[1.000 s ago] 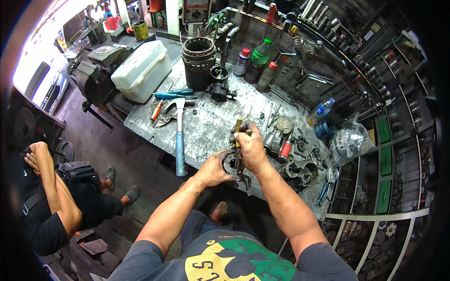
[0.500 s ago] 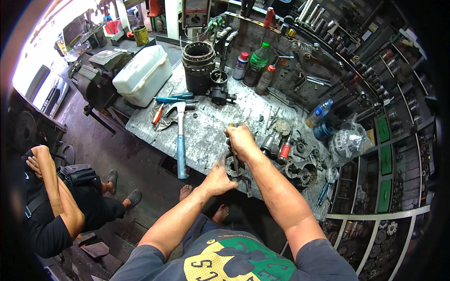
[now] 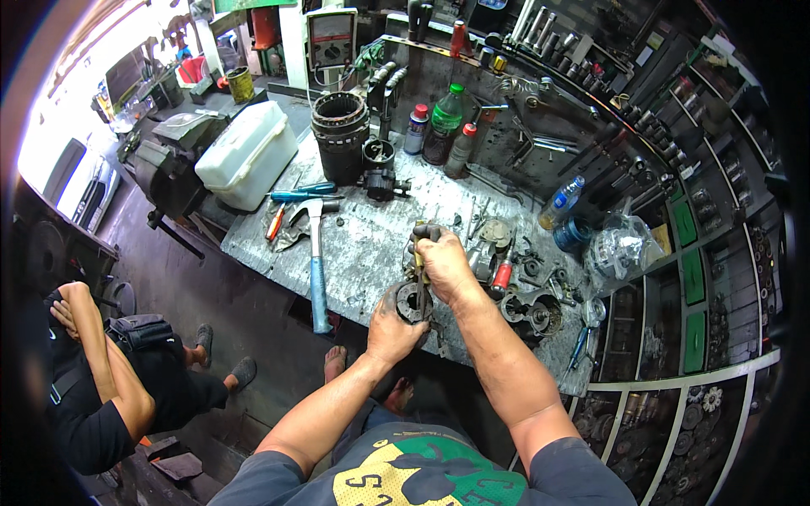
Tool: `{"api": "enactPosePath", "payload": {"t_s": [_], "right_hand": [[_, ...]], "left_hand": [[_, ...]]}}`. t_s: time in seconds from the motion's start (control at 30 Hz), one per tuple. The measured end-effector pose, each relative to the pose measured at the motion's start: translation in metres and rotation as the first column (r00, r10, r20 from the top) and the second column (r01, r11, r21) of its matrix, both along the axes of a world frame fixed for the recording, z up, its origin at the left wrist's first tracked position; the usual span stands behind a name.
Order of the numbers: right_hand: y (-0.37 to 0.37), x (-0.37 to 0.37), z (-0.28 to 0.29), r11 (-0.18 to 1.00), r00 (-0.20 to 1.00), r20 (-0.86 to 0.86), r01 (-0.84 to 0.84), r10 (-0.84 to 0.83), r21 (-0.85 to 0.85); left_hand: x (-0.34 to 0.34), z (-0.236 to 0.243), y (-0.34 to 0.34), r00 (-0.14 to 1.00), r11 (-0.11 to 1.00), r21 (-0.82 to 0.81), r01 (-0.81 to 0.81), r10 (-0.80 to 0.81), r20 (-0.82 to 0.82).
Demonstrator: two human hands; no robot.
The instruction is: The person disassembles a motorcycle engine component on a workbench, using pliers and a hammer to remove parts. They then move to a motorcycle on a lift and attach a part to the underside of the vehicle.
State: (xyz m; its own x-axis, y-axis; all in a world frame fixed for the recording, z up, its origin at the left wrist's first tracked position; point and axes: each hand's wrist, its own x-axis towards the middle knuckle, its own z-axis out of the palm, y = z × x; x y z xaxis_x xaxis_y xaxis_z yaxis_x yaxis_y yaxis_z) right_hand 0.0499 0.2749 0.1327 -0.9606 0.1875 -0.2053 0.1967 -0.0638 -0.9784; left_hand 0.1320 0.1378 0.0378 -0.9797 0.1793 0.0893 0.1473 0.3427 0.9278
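My left hand [image 3: 391,334] is closed around a round, greasy metal part [image 3: 411,297] with an open centre, held over the front edge of the bench. Above it, my right hand [image 3: 445,263] grips a yellow-handled tool [image 3: 418,260]. The tool's dark, narrow end points down into the round part; my fingers cover much of the tool, and its exact kind is hard to make out. On the bench left of my hands lies a claw hammer [image 3: 318,278] with a blue handle. A red-handled tool [image 3: 503,275] lies to the right among loose metal parts.
A dark cylindrical housing [image 3: 339,143] and a white plastic box [image 3: 246,160] stand at the back left. Bottles, including a green one [image 3: 447,114], line the back. An opened metal housing [image 3: 531,314] sits at right. A seated person [image 3: 101,371] is at far left.
The whole view has shifted slightly. My right hand has moved a little to the right, and more of the yellow handle shows. My left hand still holds the round part.
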Motion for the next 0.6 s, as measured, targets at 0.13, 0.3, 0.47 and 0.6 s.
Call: {"api": "enactPosePath", "payload": {"t_s": [0.13,0.3,0.47,0.6], "right_hand": [[-0.001,0.016,0.037,0.988,0.952,-0.301,0.09,-0.047,0.129],[0.009,0.02,0.047,0.961,0.905,-0.423,0.072,0.049,0.266],[0.007,0.036,0.008,0.995,0.857,-0.51,-0.101,0.078,-0.018],[0.009,0.04,-0.004,0.996,0.871,-0.485,-0.092,0.082,0.003]], "left_hand": [[0.002,0.002,-0.004,0.997,0.999,-0.045,0.012,-0.015,-0.076],[-0.004,0.028,-0.005,0.994,0.996,0.091,0.007,-0.016,0.105],[-0.012,0.045,-0.015,0.99,1.0,-0.007,0.027,-0.026,0.14],[-0.015,0.045,-0.014,0.989,0.997,-0.071,0.019,-0.009,0.146]]}}
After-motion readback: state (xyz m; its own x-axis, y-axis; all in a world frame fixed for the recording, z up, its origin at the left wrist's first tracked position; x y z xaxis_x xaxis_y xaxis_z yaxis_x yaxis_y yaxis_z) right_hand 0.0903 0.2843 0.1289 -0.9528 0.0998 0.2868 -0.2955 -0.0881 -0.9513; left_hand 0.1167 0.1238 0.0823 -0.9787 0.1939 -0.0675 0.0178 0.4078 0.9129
